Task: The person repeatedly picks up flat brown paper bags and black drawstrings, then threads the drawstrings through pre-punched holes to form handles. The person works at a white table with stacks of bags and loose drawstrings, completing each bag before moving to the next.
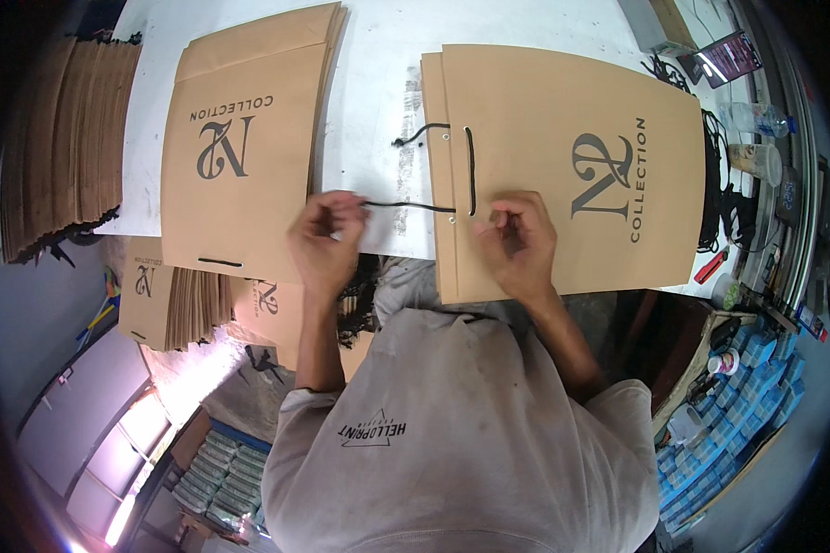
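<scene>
Brown paper bag (pixel 563 170) lies flat at right, its holed edge turned left, probably to bring the cord within reach. A bag stack (pixel 235 152) sits apart at left, leaving working room between. The right hand (pixel 521 244) curls over the bag, its grip unclear; the left hand (pixel 327 230) pinches the black cord (pixel 406 205), apparently holding it nearly straight.

Violet-white light is glaring through a pale rectangular window (pixel 146 419) at near left, bleaching the grey concrete floor (pixel 194 370); the flat white surface (pixel 369 157) is showing bright, straight lines curving toward black rims.
</scene>
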